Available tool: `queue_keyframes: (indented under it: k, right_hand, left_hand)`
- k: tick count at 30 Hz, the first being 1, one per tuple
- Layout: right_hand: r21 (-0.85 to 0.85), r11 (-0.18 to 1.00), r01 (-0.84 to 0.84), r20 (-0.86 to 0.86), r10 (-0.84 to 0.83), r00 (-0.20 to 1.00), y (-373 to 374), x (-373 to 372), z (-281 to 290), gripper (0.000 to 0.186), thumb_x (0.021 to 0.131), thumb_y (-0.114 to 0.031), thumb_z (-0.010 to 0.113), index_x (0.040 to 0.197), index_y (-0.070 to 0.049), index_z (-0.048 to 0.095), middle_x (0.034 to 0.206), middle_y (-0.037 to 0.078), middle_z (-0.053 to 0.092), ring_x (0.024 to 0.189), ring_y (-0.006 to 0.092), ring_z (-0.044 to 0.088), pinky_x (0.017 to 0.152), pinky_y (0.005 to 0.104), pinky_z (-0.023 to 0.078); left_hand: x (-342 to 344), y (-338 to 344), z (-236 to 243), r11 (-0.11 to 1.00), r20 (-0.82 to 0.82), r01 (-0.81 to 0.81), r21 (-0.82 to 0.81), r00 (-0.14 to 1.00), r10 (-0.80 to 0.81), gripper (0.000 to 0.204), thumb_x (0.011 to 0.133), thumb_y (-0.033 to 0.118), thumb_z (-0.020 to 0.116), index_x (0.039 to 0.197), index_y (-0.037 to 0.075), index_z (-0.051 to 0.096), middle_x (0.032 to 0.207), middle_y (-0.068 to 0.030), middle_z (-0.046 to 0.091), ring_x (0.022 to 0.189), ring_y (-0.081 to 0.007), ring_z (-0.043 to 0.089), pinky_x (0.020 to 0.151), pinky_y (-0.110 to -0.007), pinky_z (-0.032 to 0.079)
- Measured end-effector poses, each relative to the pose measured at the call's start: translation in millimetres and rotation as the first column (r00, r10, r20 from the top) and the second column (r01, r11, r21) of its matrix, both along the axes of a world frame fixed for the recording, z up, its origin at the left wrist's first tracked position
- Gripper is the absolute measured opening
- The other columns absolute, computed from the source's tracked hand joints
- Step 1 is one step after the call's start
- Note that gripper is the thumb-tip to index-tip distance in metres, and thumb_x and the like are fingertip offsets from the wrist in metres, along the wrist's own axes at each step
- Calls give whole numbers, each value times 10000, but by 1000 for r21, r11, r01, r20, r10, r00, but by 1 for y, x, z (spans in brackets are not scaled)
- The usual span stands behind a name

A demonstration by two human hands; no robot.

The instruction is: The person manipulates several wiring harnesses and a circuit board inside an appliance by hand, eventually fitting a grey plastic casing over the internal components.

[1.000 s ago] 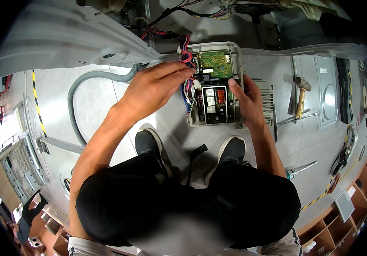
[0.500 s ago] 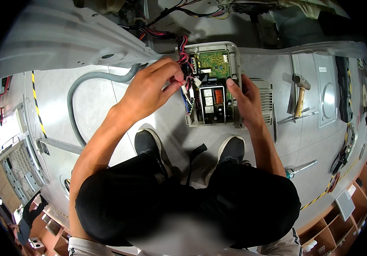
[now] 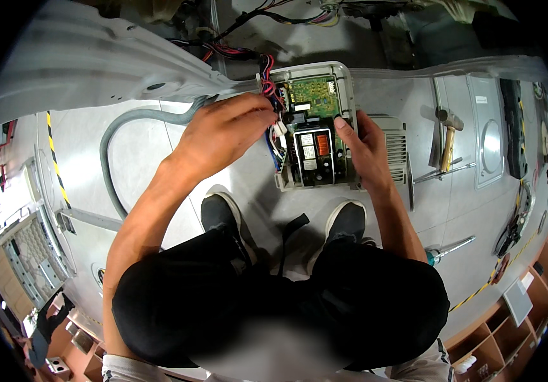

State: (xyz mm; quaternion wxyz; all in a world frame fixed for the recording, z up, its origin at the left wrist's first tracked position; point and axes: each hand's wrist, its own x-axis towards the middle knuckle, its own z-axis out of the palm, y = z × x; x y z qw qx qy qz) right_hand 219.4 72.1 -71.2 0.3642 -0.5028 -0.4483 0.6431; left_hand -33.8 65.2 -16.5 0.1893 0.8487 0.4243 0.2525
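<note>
A grey plastic housing [image 3: 345, 71] holds a green circuit board [image 3: 315, 91] and a black-framed power module [image 3: 314, 179]. My left hand [image 3: 226, 130] is closed in a pinch on the wires at the housing's left side; its fingertips partly hide what they grip. Just beside those fingertips is a white connector [image 3: 280, 129]. Red, blue and black wires [image 3: 267, 73] run up from there toward the metal panel. My right hand [image 3: 368, 153] grips the housing's right wall, thumb on the inner side and fingers around the outside.
A large sheet-metal panel [image 3: 115, 57] spans the upper left, with a grey corrugated hose [image 3: 106, 146] below it. At right lie a slatted grey cover [image 3: 394, 143], a hammer [image 3: 448, 140] and metal rods [image 3: 443, 172]. A screwdriver-like tool [image 3: 451, 249] rests near my right knee.
My left fingers have closed in more over the wires, and the white connector has shifted left and slightly down. The housing has moved slightly left; my right hand keeps its grip.
</note>
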Motion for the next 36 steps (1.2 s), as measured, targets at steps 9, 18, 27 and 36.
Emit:
queue_keyframes:
  k: [9, 18, 27, 36]
  right_hand:
    - [-69, 998, 13, 22, -12, 1000, 7, 10, 10, 314, 901, -227, 623, 1084, 24, 577, 931, 23, 616, 848, 74, 517, 764, 228, 418]
    - [-13, 1000, -24, 63, 25, 998, 6, 9, 7, 363, 907, -236, 620, 1135, 40, 560, 986, 52, 627, 886, 81, 530, 794, 222, 423]
    - [-28, 999, -36, -6, 36, 999, 9, 8, 10, 387, 911, -242, 612, 1167, 42, 553, 1001, 57, 635, 888, 87, 543, 795, 228, 433]
    - [-69, 998, -14, -6, 14, 1000, 14, 10, 8, 368, 905, -254, 619, 1134, 29, 568, 961, 38, 637, 855, 79, 553, 769, 222, 441]
  left_hand:
    - [-5, -4, 7, 877, 364, -156, -454, 866, 342, 163, 887, -37, 495, 1043, -10, 534, 989, -121, 651, 767, -147, 633, 744, -281, 516]
    - [7, 2, 6, 971, 223, 21, -240, 974, 34, 219, 863, -13, 540, 1078, 16, 564, 1046, -100, 656, 906, -251, 657, 776, -330, 515]
    - [-5, 7, 23, 933, 38, 10, -360, 999, 4, 207, 838, -34, 526, 1036, 26, 533, 923, -138, 628, 860, -331, 630, 717, -386, 494]
    - [-23, 11, 31, 976, -167, -52, -211, 986, 16, 274, 757, -78, 547, 1003, 41, 527, 896, -138, 619, 783, -335, 615, 644, -386, 469]
